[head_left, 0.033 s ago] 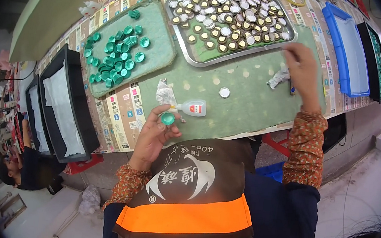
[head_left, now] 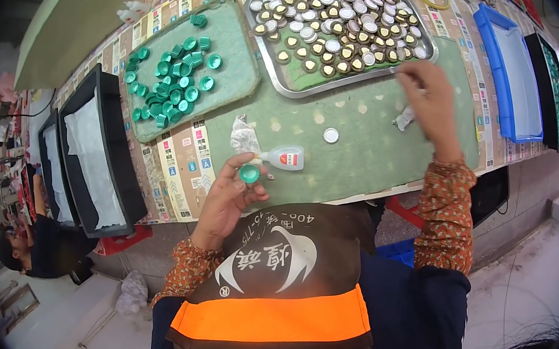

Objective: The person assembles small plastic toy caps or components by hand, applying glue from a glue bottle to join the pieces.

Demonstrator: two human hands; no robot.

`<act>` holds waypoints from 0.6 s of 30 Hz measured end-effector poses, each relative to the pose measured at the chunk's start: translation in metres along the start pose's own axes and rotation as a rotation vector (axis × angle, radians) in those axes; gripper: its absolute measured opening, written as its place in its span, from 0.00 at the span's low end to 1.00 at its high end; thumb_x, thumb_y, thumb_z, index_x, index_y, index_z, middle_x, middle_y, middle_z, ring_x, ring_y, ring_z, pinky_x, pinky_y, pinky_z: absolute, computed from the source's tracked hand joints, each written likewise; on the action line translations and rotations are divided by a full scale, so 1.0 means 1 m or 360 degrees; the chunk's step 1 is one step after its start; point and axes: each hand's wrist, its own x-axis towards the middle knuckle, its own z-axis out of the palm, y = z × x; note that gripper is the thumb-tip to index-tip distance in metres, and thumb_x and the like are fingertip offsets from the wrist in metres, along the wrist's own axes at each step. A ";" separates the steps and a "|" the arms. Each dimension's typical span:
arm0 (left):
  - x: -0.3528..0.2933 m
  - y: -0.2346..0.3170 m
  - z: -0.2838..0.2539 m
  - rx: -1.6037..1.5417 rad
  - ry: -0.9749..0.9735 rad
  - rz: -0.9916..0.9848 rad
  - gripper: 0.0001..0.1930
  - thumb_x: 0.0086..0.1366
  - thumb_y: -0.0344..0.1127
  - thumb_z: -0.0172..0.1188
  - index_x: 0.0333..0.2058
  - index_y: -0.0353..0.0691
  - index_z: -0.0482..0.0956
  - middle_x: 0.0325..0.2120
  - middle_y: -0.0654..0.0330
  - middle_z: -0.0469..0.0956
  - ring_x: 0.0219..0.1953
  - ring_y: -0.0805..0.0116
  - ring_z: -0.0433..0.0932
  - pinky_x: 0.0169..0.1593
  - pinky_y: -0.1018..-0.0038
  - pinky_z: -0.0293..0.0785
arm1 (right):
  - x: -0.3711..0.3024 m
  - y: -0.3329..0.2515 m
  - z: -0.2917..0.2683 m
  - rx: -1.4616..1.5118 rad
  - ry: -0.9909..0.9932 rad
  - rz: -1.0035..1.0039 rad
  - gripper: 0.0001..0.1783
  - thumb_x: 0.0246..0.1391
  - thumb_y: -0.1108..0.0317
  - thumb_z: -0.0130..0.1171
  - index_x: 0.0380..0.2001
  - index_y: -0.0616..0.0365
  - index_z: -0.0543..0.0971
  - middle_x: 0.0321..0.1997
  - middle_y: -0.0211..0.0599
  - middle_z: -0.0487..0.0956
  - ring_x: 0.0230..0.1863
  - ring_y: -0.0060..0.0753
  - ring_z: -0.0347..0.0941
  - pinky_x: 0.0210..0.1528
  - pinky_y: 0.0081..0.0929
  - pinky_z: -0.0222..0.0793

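My left hand (head_left: 226, 196) is closed on a small green fluted cup (head_left: 249, 173), pinched between thumb and fingers with its hollow side showing. Beside it on the green mat (head_left: 363, 156) lies a squeeze bottle (head_left: 285, 157) with a narrow tip, and behind that a crumpled white cloth (head_left: 245, 134). My right hand (head_left: 430, 98) hovers by the near right corner of a metal tray (head_left: 305, 94), its fingers stretched out and nothing visible in them. The tray carries many round discs (head_left: 349, 32), some white, some dark with a cream centre. A single white scalloped disc (head_left: 330, 135) lies on the mat.
At the left, a pale green tray (head_left: 238, 85) holds many green fluted cups (head_left: 173, 88). Black trays (head_left: 101, 149) with white lining stand farther left; a blue tray (head_left: 508, 76) and a black tray (head_left: 547, 93) are at the right. A crumpled wrapper (head_left: 404, 119) lies below my right hand.
My right hand has moved slightly left, toward the metal tray's corner. My left hand still holds the green fluted cup in nearly the same place.
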 end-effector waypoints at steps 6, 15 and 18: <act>-0.004 0.005 0.004 0.0045 -0.0064 -0.0028 0.25 0.74 0.37 0.55 0.66 0.42 0.64 0.56 0.52 0.76 0.47 0.70 0.79 0.57 0.66 0.80 | 0.025 -0.044 0.075 -0.0401 -0.0124 -0.0325 0.13 0.54 0.63 0.69 0.39 0.57 0.81 0.36 0.37 0.78 0.42 0.41 0.74 0.45 0.39 0.70; -0.010 -0.003 -0.011 -0.0009 0.0051 -0.0018 0.28 0.72 0.44 0.55 0.65 0.35 0.64 0.50 0.53 0.77 0.45 0.67 0.79 0.56 0.62 0.80 | 0.027 -0.031 0.085 -0.0826 0.0001 -0.0620 0.05 0.54 0.70 0.63 0.33 0.56 0.78 0.34 0.38 0.76 0.39 0.44 0.73 0.42 0.41 0.71; -0.009 -0.003 -0.015 -0.0019 0.0016 -0.0029 0.26 0.74 0.46 0.53 0.64 0.36 0.65 0.48 0.55 0.77 0.45 0.68 0.79 0.56 0.62 0.80 | 0.017 -0.048 0.062 -0.0670 0.0049 -0.0757 0.05 0.51 0.74 0.61 0.33 0.58 0.78 0.34 0.36 0.76 0.38 0.43 0.73 0.39 0.37 0.72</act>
